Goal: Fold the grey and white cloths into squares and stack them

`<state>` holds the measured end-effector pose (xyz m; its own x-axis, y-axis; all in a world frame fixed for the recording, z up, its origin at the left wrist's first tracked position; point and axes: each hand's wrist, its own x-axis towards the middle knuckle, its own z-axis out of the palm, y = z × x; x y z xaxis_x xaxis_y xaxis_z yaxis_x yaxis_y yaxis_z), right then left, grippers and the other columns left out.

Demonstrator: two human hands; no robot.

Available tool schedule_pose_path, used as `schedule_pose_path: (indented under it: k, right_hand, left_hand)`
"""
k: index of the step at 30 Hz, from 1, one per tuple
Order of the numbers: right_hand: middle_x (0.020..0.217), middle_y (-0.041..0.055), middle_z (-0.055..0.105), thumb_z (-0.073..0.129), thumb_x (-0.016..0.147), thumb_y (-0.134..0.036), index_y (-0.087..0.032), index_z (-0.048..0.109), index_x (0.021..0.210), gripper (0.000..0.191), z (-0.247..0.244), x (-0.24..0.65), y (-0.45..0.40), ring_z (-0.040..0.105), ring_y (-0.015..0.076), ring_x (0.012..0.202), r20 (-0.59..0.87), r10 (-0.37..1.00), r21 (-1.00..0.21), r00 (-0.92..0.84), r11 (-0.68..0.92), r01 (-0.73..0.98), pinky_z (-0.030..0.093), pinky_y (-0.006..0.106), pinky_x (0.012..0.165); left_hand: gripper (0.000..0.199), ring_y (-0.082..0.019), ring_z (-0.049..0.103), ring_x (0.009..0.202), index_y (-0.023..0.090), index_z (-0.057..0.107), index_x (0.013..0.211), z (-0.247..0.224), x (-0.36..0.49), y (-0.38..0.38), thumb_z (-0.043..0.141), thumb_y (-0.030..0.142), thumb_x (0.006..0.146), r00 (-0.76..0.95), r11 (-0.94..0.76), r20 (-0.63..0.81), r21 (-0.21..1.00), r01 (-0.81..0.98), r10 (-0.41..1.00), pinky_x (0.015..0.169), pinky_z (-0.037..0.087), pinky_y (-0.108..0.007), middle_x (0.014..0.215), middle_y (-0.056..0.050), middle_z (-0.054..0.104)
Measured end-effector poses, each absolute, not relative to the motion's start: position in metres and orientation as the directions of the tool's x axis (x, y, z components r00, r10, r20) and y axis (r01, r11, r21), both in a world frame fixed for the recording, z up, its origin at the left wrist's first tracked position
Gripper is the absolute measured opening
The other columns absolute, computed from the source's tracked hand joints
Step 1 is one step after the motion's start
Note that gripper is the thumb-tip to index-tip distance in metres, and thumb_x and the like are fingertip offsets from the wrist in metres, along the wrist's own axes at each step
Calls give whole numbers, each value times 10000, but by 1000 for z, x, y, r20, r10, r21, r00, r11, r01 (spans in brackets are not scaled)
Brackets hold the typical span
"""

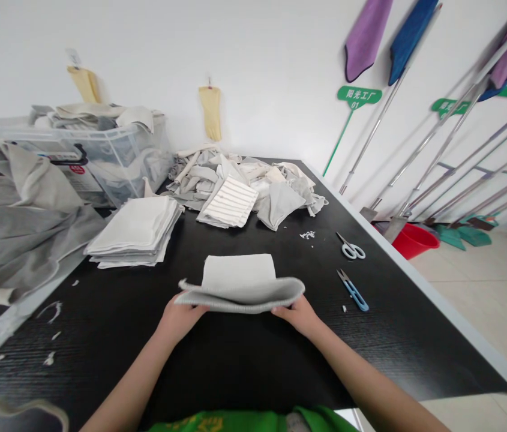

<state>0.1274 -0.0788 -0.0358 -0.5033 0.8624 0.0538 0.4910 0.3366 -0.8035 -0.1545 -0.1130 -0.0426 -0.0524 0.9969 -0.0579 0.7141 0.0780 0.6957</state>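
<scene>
A grey cloth (239,298) with a stitched edge is stretched between my two hands, its middle sagging so that it gapes along the top. My left hand (182,318) grips its left end, and my right hand (297,313) grips the right end. Part of the fingers of both hands is hidden behind the fabric. Just beyond it a folded white cloth (239,269) lies on the black table (217,360), its near edge covered by the grey one. Further left stands a neat stack of pale folded cloths (134,225).
Blue thread snips (353,291) and white-handled scissors (350,247) lie to the right. A heap of loose cloths (203,177) with a striped cloth (231,201) sits at the back. Grey fabric (32,240) and a clear plastic bin (122,150) occupy the left. Thread scraps (308,234) dot the tabletop.
</scene>
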Motion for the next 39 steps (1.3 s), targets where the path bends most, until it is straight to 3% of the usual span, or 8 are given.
schedule_pose_path:
  k: [4, 8, 14, 21, 26, 32, 35, 39]
  right_hand:
    - [760, 56, 565, 433, 725, -454, -157, 599, 724, 340, -38, 119, -81, 519, 185, 740, 78, 957, -656, -278, 260, 708, 399, 289, 654]
    - [646, 25, 483, 384, 763, -419, -169, 517, 527, 368, -38, 119, -82, 477, 145, 658, 120, 961, -542, -247, 272, 795, 373, 264, 616]
    - [689, 23, 475, 321, 804, -347, -171, 474, 496, 386, -39, 120, -83, 461, 131, 698, 130, 963, -465, -235, 268, 843, 355, 251, 647]
    - [683, 2, 479, 360, 773, -383, -172, 483, 476, 385, -37, 117, -83, 453, 105, 626, 24, 983, -347, -180, 177, 921, 245, 219, 441]
    - [656, -5, 484, 358, 771, -415, -175, 477, 464, 408, -37, 121, -79, 453, 98, 590, -4, 985, -322, -175, 164, 933, 221, 217, 428]
    - [888, 15, 554, 359, 775, -398, -229, 571, 722, 277, -20, 141, -103, 484, 160, 835, 121, 971, -287, -207, 234, 929, 364, 261, 657]
    - [1177, 63, 428, 335, 772, -427, -234, 502, 1032, 364, -23, 161, -127, 347, 232, 1080, 230, 973, -144, 5, 29, 989, 273, 395, 853]
    - [1294, 144, 256, 293, 743, -521, -165, 302, 1230, 603, -44, 186, -151, 161, 294, 1192, 114, 972, 21, 204, -207, 978, 150, 544, 872]
  left_hand:
    - [359, -189, 482, 904, 209, 622, 636, -42, -152, -110, 392, 478, 698, -110, 73, 41, 519, 852, 993, 808, 371, -321, 1023, -9, 534]
    - [359, -193, 461, 903, 209, 585, 556, -44, -152, -111, 387, 470, 704, -173, 125, 71, 435, 892, 982, 814, 351, -337, 1071, 12, 495]
    - [354, -189, 451, 876, 209, 571, 553, -43, -149, -116, 373, 450, 718, -175, 129, 83, 392, 911, 981, 759, 363, -326, 1074, 18, 489]
    - [331, -205, 437, 904, 198, 550, 508, -38, -141, -119, 390, 409, 706, -218, 183, 58, 360, 915, 974, 687, 370, -325, 1087, 25, 481]
    - [315, -211, 436, 916, 201, 546, 523, -35, -138, -120, 383, 396, 710, -227, 196, 56, 335, 922, 972, 671, 365, -335, 1085, 23, 483]
    - [338, -209, 436, 910, 203, 558, 545, -35, -139, -122, 363, 416, 720, -216, 192, 46, 311, 931, 975, 661, 368, -322, 1107, 18, 470]
    - [346, -206, 437, 903, 204, 555, 547, -36, -140, -121, 351, 418, 727, -196, 173, 49, 295, 940, 979, 665, 366, -324, 1098, 21, 475]
    - [344, -208, 437, 896, 206, 554, 554, -36, -140, -120, 348, 420, 728, -173, 154, 42, 286, 946, 984, 665, 367, -326, 1084, 21, 484]
